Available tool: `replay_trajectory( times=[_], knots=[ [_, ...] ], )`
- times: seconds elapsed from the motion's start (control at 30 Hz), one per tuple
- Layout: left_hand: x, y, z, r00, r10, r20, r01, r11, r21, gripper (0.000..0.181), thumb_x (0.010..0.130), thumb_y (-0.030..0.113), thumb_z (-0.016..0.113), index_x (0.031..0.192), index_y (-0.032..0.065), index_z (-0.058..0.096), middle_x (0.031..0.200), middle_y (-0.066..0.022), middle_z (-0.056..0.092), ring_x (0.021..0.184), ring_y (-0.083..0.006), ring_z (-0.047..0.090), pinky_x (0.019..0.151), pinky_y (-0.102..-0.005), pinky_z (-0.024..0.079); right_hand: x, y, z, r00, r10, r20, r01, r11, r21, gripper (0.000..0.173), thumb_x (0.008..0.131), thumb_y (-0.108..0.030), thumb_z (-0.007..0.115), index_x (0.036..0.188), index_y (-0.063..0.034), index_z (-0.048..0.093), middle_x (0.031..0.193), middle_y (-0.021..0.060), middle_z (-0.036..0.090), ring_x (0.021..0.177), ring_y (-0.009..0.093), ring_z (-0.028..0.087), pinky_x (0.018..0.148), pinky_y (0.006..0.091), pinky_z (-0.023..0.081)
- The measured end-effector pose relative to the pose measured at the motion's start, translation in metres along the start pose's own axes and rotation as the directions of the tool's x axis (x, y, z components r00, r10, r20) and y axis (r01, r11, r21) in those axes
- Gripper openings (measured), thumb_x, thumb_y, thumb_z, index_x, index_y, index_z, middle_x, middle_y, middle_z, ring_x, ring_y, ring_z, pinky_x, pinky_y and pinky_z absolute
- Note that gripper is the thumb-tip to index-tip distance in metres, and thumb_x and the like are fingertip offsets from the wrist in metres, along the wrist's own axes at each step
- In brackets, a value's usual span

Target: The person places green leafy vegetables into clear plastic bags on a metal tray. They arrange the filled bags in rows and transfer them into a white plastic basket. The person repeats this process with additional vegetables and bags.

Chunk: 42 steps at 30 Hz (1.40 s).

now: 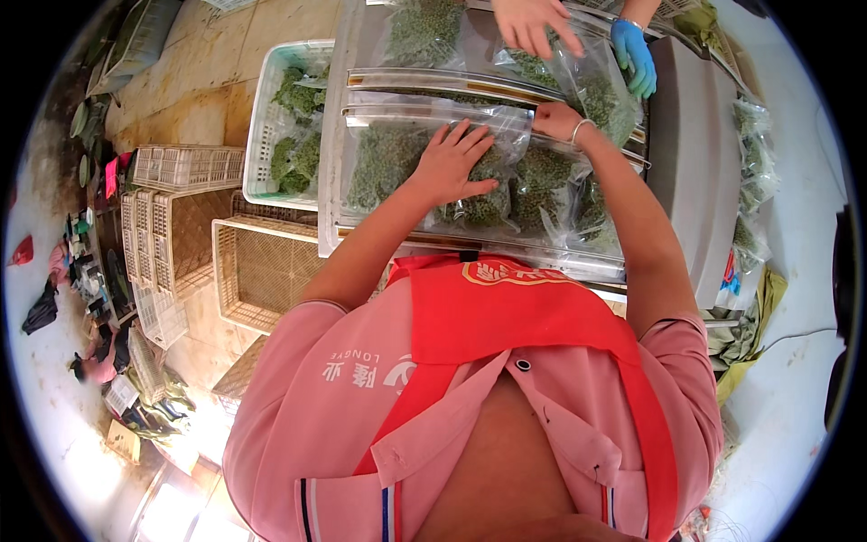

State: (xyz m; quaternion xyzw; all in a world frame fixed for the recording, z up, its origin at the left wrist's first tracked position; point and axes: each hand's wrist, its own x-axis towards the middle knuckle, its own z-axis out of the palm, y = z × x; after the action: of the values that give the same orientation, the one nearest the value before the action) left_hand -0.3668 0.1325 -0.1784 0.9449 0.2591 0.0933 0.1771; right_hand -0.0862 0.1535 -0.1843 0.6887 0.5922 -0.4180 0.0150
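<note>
My left hand lies flat with fingers spread on a clear plastic bag of green berry clusters, which look like green peppercorns. At that bag's upper right corner, my right hand has its fingers curled, apparently pinching the edge. Beside it, below my right wrist, lies another filled bag. These bags rest on the metal bed of what looks like a vacuum sealing machine, their mouths towards a sealing bar. Berries under the bags are partly hidden by my hands and glare.
Opposite me, a co-worker's bare hand and blue-gloved hand are near a filled bag. The machine's grey lid stands at right. Left are a green-white crate holding bags, an empty beige crate and stacked crates.
</note>
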Motion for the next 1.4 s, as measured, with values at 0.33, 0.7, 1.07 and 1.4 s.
replay_trajectory(
  times=[0.33,0.7,1.07,1.4],
  knots=[
    [0.006,-0.005,0.004,1.0,-0.008,-0.001,0.008,0.997,-0.076,0.07,0.077,0.057,0.051,0.13,0.0123,0.042,0.137,-0.0078,0.038,0.129,-0.0303,0.03,0.106,-0.0471,0.019,-0.005,-0.032,-0.005,0.995,0.093,-0.037,-0.098,0.979,-0.179,0.054,0.064,-0.052,0.057,0.079,0.0004,0.061,0.076,0.0206,0.06,0.066,0.029,0.056,0.062,0.0377,0.044],
    [0.003,-0.014,0.013,0.943,-0.254,-0.215,0.285,0.949,0.131,0.057,0.083,0.05,0.045,0.122,0.0082,0.049,0.131,-0.0066,0.045,0.123,-0.0259,0.038,0.103,-0.0501,0.021,-0.015,-0.037,0.006,0.97,0.178,-0.164,-0.212,0.952,-0.221,0.047,0.069,-0.045,0.06,0.095,-0.0062,0.063,0.094,0.0123,0.064,0.092,0.029,0.059,0.078,0.0397,0.047],
    [-0.011,-0.015,-0.011,0.987,-0.035,-0.154,0.059,0.986,0.154,0.057,0.073,0.041,0.063,0.12,0.0118,0.05,0.131,-0.0071,0.045,0.123,-0.0244,0.039,0.102,-0.0506,0.025,-0.048,-0.052,0.009,0.996,-0.014,-0.092,-0.044,0.794,-0.607,0.025,0.077,-0.026,0.056,0.094,-0.0088,0.065,0.097,0.0126,0.064,0.093,0.03,0.06,0.08,0.0417,0.047],
    [-0.06,0.031,-0.023,0.996,0.031,0.078,-0.042,0.988,0.151,0.094,0.056,0.036,0.077,0.137,0.022,0.03,0.142,-0.0117,0.025,0.128,-0.0356,0.027,0.102,-0.0509,0.024,-0.003,-0.046,0.039,0.929,-0.022,-0.369,-0.091,0.954,-0.285,0.023,0.079,-0.021,0.058,0.099,-0.0091,0.058,0.107,0.014,0.057,0.103,0.031,0.052,0.085,0.0392,0.044]
  ],
)
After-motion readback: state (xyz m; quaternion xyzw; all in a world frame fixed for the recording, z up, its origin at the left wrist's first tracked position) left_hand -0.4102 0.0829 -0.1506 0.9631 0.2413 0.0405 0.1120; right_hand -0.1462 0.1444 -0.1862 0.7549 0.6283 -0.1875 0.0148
